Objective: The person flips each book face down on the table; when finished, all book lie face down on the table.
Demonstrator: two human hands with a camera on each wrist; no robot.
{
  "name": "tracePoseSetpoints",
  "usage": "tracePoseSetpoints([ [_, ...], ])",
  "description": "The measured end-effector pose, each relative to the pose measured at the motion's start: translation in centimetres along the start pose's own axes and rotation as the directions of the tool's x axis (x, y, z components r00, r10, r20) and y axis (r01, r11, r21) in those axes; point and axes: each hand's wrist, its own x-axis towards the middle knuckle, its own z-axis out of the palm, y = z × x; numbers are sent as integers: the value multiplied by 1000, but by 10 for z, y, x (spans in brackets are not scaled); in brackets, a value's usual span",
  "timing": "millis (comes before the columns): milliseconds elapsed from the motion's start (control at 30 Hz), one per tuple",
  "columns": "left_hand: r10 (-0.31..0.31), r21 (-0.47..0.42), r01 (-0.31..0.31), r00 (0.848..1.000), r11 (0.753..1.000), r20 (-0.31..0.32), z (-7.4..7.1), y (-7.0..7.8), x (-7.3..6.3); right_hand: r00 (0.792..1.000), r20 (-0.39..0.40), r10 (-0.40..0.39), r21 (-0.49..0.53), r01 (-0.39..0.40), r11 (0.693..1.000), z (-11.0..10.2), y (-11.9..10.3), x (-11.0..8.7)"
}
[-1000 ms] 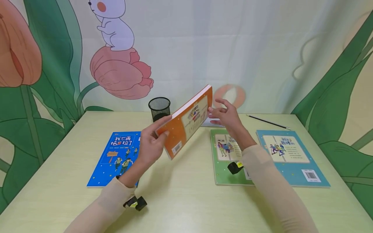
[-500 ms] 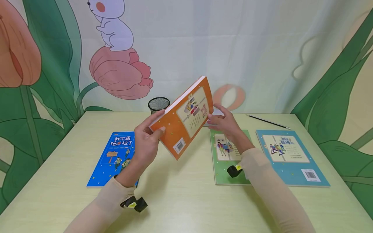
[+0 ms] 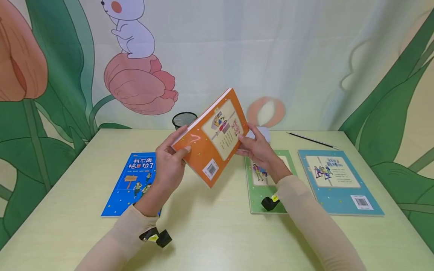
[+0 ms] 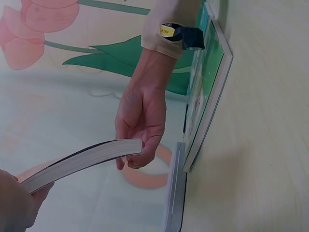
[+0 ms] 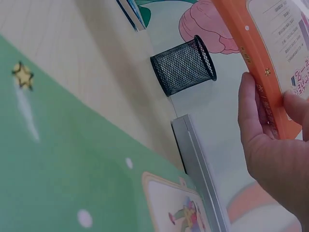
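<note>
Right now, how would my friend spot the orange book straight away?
Find the pale table, then look above its middle. There, the left hand and right hand hold the orange book, tilted. The blue book, green book and teal book lie flat; only this one is lifted.

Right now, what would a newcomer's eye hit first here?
Most likely the orange book, tilted above the table in the fingers of the left hand and right hand, barcode side toward the head camera. Next, probably the bright blue book flat on the table's left, opposite the green book and teal book on the right. Behind, the white animal on a pink flower stands out.
</note>
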Motion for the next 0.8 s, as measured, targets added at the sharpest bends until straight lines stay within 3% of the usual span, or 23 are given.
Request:
tracePoseSetpoints([
  [267,-22,-61,23,1000,998,11,0,-3,1,1000,-3,1,15,-1,1000,-1,3,1],
  [800,-7,-10,7,999,1000,50,-5,-6,3,996,-89,-32,40,35,999,-6,1,-3],
])
